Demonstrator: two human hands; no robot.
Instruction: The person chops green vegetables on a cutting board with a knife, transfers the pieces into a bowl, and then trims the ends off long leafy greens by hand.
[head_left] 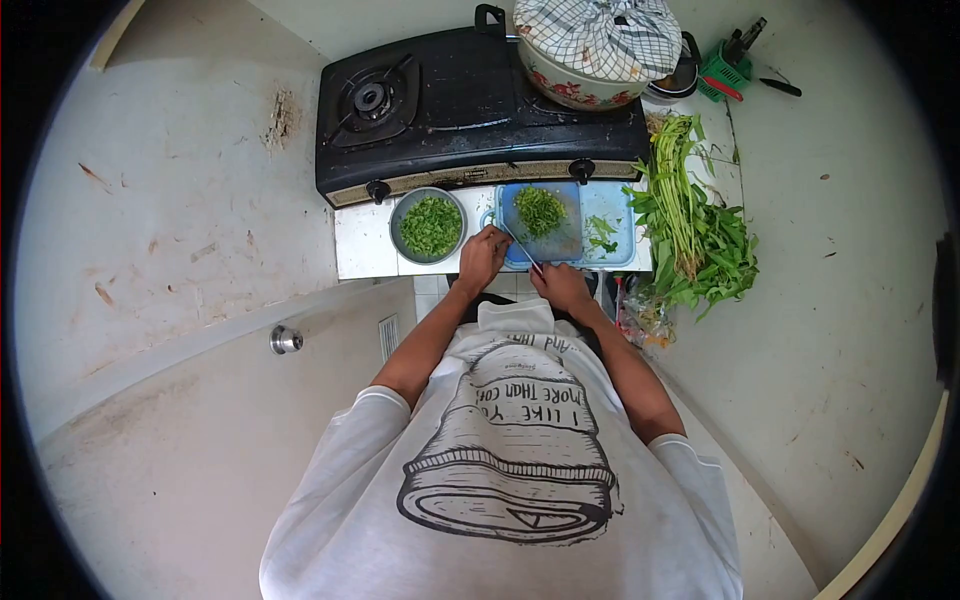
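My right hand (564, 289) is wrapped around the handle of a knife (522, 246), whose blade slants up and left over the front left of a blue cutting board (568, 240). Close to the blade's tip, my left hand (484, 258) has its fingers curled together; what they pinch, if anything, is too small to make out. A heap of chopped greens (540, 212) lies on the board, which rests in a light blue tray (627, 225). Some loose leaf pieces (601, 233) are scattered in the tray's right part. Left of my hands stands a grey bowl (396, 245) holding more chopped greens (430, 226).
Behind the tray is a black gas stove (455, 100), bearing a flowered pot (575, 88) covered with a checked cloth (600, 38). Long-stemmed leafy greens (690, 215) hang over the counter's right edge. A green basket (727, 72) with utensils stands at back right.
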